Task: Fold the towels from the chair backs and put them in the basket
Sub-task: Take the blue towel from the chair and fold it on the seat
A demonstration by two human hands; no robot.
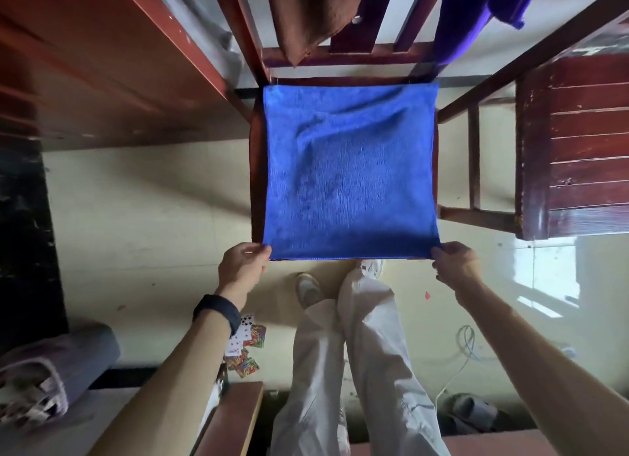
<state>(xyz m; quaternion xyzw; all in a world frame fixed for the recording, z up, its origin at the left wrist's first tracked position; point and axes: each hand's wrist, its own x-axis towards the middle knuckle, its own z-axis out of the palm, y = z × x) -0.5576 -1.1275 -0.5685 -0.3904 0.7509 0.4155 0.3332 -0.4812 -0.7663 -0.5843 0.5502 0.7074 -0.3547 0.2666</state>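
floor: playing cards [246, 345] scattered by the person's feet
left hand [243, 263]: pinches the towel's near left corner, black wristband [218, 311] on the wrist
right hand [454, 263]: pinches the near right corner, hands well apart
blue towel [350, 169]: spread flat over the chair seat [257, 169], near edge taut between both hands, a few creases toward the far side
chair back: brown towel [303, 16] hangs at left, purple towel [476, 16] at right
second chair [575, 149]: right of the seat
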